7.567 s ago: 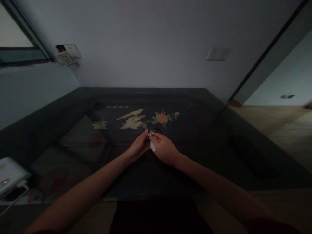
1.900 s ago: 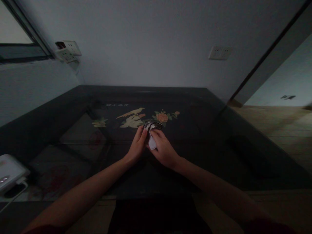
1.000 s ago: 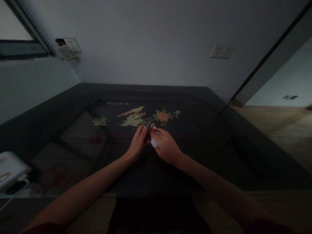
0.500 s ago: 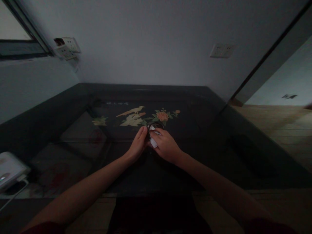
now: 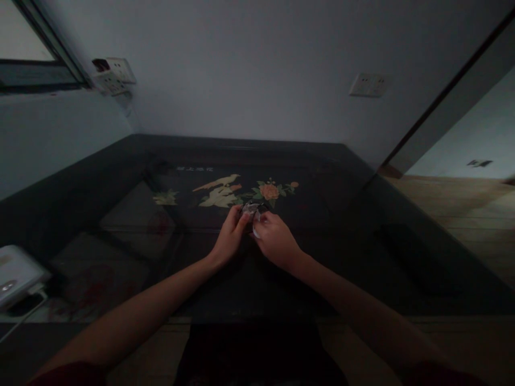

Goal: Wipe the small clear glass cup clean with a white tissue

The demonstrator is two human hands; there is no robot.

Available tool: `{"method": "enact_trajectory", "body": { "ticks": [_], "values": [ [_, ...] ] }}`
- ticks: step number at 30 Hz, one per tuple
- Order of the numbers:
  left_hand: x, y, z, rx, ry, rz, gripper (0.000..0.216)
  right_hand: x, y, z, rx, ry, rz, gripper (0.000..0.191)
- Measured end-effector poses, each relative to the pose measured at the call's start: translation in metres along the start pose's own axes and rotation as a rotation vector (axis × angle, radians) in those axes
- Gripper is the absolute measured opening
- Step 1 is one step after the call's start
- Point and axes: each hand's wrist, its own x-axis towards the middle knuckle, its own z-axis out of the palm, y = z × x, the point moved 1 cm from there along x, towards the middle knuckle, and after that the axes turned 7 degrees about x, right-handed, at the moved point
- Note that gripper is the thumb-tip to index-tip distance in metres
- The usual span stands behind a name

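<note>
Your left hand (image 5: 230, 236) and right hand (image 5: 276, 242) meet centrally on the dark glass worktop (image 5: 322, 214), a small dark-rimmed object (image 5: 251, 209) and white cloth (image 5: 256, 231) between them; a white box (image 5: 16, 273) lies far left.

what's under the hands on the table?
Dark tabletop; a painted bird and orange flower show just beyond. The left hand and right hand, pinching a small shiny object and white scrap, cover what lies directly below.

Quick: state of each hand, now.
Left hand: closed on the small dark shiny object.
Right hand: closed on a small white scrap, touching that object.
</note>
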Motion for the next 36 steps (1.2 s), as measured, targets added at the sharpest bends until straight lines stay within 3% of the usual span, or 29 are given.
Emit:
{"method": "enact_trajectory", "body": {
  "ticks": [5,9,13,20,26,28,32,36],
  "values": [
    [0.001,-0.002,-0.004,0.042,0.009,0.018,0.035,-0.002,0.006,-0.005,0.415,0.099,0.109,0.009],
    [0.003,-0.005,-0.002,-0.114,0.001,-0.062,0.039,-0.003,0.002,-0.002,0.583,0.133,0.11,0.027],
    [0.002,-0.005,0.002,-0.216,0.003,-0.15,0.039,-0.004,-0.004,-0.002,0.534,0.105,0.051,0.042],
    [-0.001,-0.001,0.003,-0.288,-0.013,-0.151,0.038,-0.006,-0.001,-0.006,0.517,0.141,0.037,0.032],
    [-0.002,-0.005,0.002,-0.275,-0.008,-0.161,0.037,-0.008,-0.002,-0.002,0.459,0.109,-0.002,0.05],
    [-0.002,-0.006,0.002,-0.27,-0.015,-0.164,0.038,-0.007,-0.001,-0.004,0.435,0.084,-0.003,0.045],
    [-0.003,-0.007,0.003,-0.185,-0.025,-0.166,0.04,-0.004,0.003,-0.011,0.28,-0.025,0.005,0.029],
    [-0.002,-0.008,0.005,-0.085,-0.036,-0.153,0.038,-0.003,0.002,-0.008,-0.021,-0.111,0.013,0.034]
  ]
}}
